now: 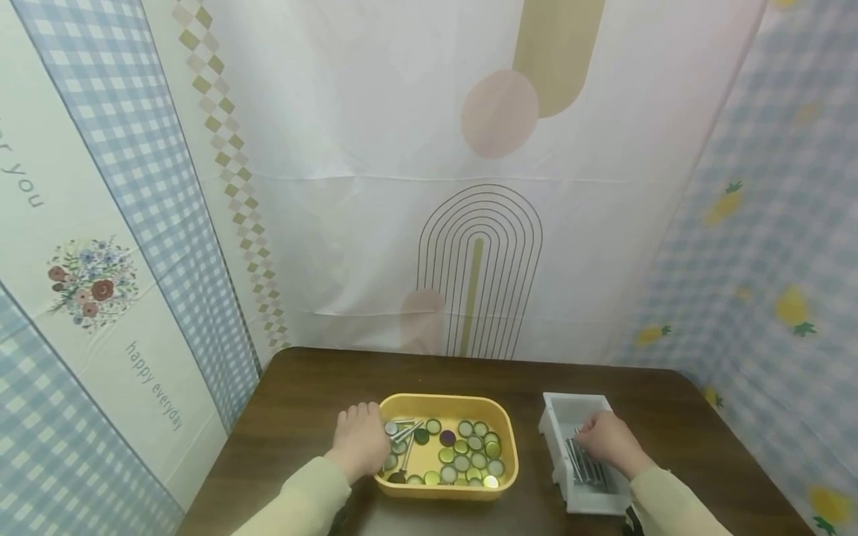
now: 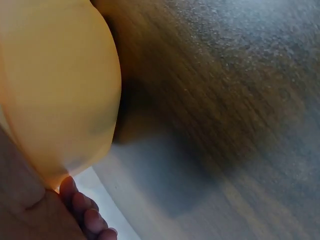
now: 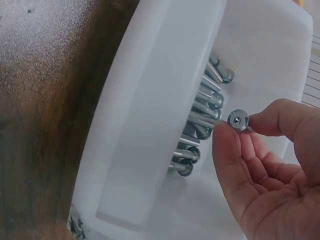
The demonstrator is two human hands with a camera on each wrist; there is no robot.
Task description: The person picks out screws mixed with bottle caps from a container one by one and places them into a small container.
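Observation:
My left hand [image 1: 362,441] holds the left wall of a yellow plastic tub [image 1: 511,447]; in the left wrist view its curled fingertips [image 2: 93,219] touch the tub's outside, and the thumb is hidden. Inside the tub lie many round bottle caps [image 1: 462,463] and several long bolts [image 1: 407,432] on its left side. My right hand [image 1: 613,441] is over a white plastic bin [image 1: 582,406], pinching a silver hex-socket bolt [image 3: 238,120] between thumb and fingers, its round head facing the wrist camera. Below it, more silver bolts [image 3: 205,107] lie side by side in the bin.
Both containers stand on a dark brown wooden table [image 1: 308,402], the bin to the right of the tub with a gap between them. Patterned cloth [image 1: 348,246] hangs behind the table and along both sides.

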